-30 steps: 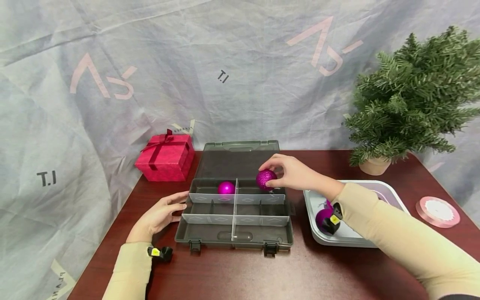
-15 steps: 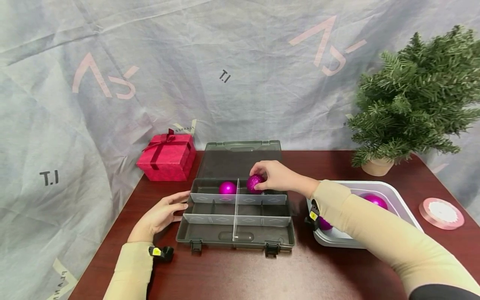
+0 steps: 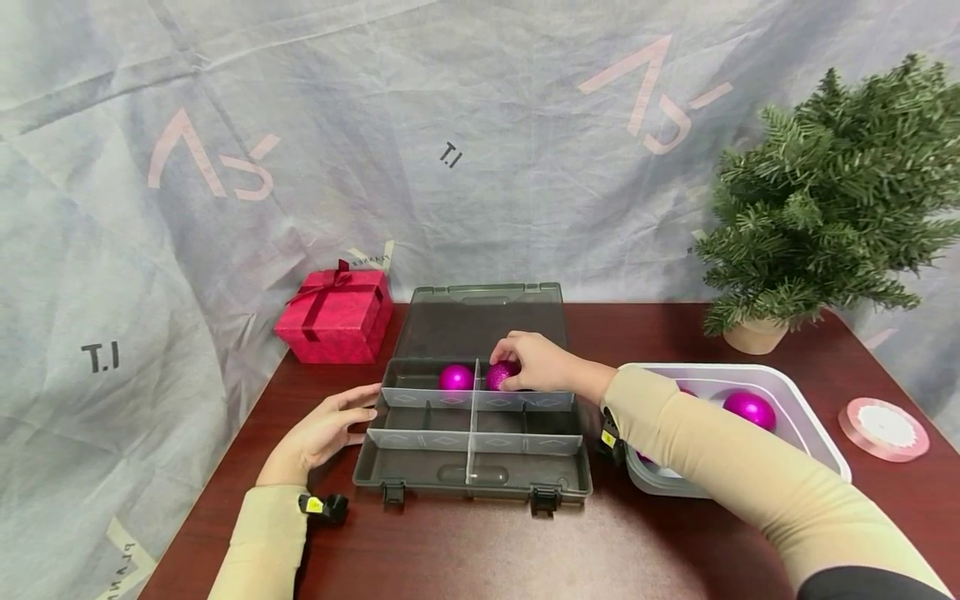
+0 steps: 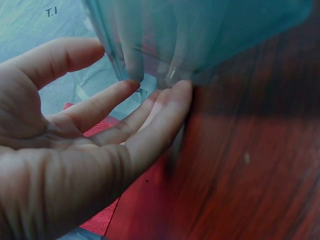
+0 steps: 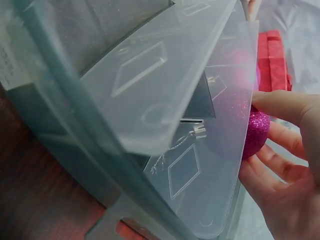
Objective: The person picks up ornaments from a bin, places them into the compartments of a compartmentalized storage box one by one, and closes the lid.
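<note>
From where I stand, the person's right hand (image 3: 542,364) has a glittery magenta ball (image 3: 498,377) pinched between thumb and curled fingers. That ball sits down in the back right compartment of a smoky see-through case (image 3: 408,468), just beside the long divider (image 3: 472,417) that splits the case into left and right; I can't tell whether it touches the bottom. Its silver cap (image 5: 199,131), trailing a bit of thread, shows through a clear cross divider in the right wrist view.

The left hand (image 3: 324,429) is loosely open, fingers only slightly bent, their tips against the left side of the case. It grips nothing that I can see.

Across the long divider, in the back left compartment, lies a smooth, shiny magenta ball (image 3: 456,377). The case's lid (image 3: 480,327) is thrown open toward the back, and two dark latches stick out along the near edge.

Over to the right on the dark red tabletop (image 3: 510,550), a white tray (image 3: 801,410) holds another shiny magenta ball (image 3: 750,410), plus more that the right sleeve (image 3: 720,433) mostly covers. Beyond it sit a pink ribbon spool (image 3: 883,427) and a little evergreen tree (image 3: 817,192) in a pot (image 3: 756,335). A red gift box (image 3: 337,321) stands behind the left hand, near the grey cloth backdrop (image 3: 360,150).
</note>
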A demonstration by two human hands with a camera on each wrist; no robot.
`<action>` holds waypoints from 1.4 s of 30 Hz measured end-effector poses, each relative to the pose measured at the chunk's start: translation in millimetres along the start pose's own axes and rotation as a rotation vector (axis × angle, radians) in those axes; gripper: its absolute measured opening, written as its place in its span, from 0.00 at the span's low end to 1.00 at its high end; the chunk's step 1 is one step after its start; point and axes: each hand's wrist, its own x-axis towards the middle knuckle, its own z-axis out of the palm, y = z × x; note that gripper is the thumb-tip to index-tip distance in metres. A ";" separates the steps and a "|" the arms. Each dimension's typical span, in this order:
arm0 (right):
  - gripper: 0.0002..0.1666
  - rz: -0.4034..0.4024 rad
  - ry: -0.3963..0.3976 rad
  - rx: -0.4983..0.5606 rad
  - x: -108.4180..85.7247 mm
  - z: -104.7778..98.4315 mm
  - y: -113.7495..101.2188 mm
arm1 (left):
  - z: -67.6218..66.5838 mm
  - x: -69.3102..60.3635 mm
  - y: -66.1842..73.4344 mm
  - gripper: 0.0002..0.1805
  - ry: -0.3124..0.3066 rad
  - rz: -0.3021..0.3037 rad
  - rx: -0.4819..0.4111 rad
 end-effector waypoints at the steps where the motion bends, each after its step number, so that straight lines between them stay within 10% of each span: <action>1: 0.17 0.002 -0.002 0.007 -0.5 0.2 -0.2 | 0.4 0.5 -0.1 0.35 -0.002 0.002 0.000; 18: 0.18 0.074 0.052 0.268 -34.5 -35.1 -3.6 | 2.4 -1.3 -0.3 0.36 -0.017 -0.014 0.007; 30: 0.19 0.000 0.140 0.335 -118.6 -78.8 -8.7 | 1.1 -1.5 -2.1 0.35 -0.024 0.007 -0.001; 42: 0.23 0.110 0.137 0.351 -194.7 -65.0 12.5 | 1.3 -1.1 0.7 0.35 -0.028 0.017 -0.003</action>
